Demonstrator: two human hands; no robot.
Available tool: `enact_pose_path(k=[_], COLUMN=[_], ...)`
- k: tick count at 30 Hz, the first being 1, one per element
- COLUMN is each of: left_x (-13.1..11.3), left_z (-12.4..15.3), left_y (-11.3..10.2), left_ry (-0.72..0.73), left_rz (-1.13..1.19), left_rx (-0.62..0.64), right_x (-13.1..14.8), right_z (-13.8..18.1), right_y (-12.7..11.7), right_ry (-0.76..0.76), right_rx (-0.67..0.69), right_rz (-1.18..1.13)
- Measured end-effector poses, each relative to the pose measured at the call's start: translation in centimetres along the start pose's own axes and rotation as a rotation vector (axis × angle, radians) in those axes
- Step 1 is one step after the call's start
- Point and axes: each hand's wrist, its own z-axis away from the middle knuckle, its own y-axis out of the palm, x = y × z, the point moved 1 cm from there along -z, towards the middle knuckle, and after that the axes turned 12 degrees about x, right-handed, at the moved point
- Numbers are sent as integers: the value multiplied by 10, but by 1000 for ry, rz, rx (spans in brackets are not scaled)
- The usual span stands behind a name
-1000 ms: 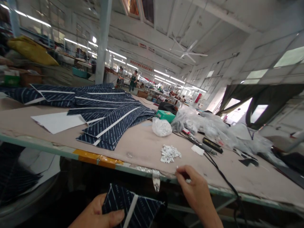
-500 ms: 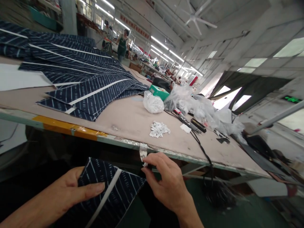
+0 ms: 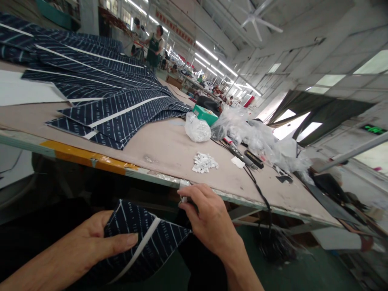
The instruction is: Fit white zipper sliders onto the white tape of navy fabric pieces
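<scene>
My left hand (image 3: 97, 240) grips a navy piece of striped fabric (image 3: 142, 238) with a pointed end and a white band across it, thumb pressed on top. My right hand (image 3: 206, 214) is by the table's front edge, right of the fabric's tip, thumb and forefinger pinched on a small whitish piece (image 3: 183, 199), partly hidden by the fingers. Past it on the table lies a loose heap of small white tags (image 3: 205, 162). More navy striped fabric pieces (image 3: 127, 111) with white bands lie layered at the left of the table.
A tan-topped table (image 3: 163, 157) spans the view. It carries a green box (image 3: 206, 115), clear plastic bags (image 3: 254, 133), a corded grey tool (image 3: 239, 153) and white sheets (image 3: 28, 91). Cables (image 3: 257, 188) hang over the front edge. A person in a green apron (image 3: 154, 50) stands behind.
My right hand has risen slightly towards the table edge, its fingers still pinched. The fabric in my left hand has shifted a little right. The camera view has tilted slightly.
</scene>
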Motion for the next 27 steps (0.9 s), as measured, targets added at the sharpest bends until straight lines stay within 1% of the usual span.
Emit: enact_pose_path(k=[2, 4, 5, 6, 8, 10, 12, 14, 16, 19, 21, 23, 24, 25, 26, 27], left_x=[7, 15, 18, 20, 22, 22, 21, 20, 19, 15, 15, 16, 17, 18, 19, 20], left_z=[-4, -9, -11, -13, -15, -18, -21, -25, -29, -33, -34, -35, -36, -36, -37, -37], left_y=[-3, -4, -4, -3, 4, 11, 18, 22, 25, 29, 33, 36, 37, 38, 40, 41], left_ry=[19, 37, 41, 48, 59, 54, 66, 99, 153, 222, 192, 118, 89, 71, 64, 70], left_rz=[10, 23, 19, 4, -49, -93, -125, -177, -261, -366, -317, -188, -135, -100, -88, -89], left_rx=[63, 77, 68, 56, 55, 67, 61, 37, -26, -124, -141, -150, -159, -171, -170, -156], right_x=[-6, -12, -13, -14, -10, -3, 5, 10, 12, 11, 12, 15, 16, 17, 17, 16], right_z=[7, 20, 27, 34, 43, 46, 44, 41, 40, 45, 50, 54, 55, 56, 56, 56], right_y=[3, 11, 18, 25, 42, 56, 66, 70, 71, 72, 71, 71, 70, 70, 70, 69], right_ry=[80, 194, 249, 305, 422, 530, 576, 557, 509, 358, 183, -18, -91, -129, -127, -87], right_rx=[-113, -264, -312, -326, -268, -220, -249, -293, -314, -387, -433, -439, -440, -448, -471, -504], right_rz=[-176, -488, -668, -837, -1081, -1200, -1255, -1236, -1150, -940, -740, -514, -421, -358, -334, -350])
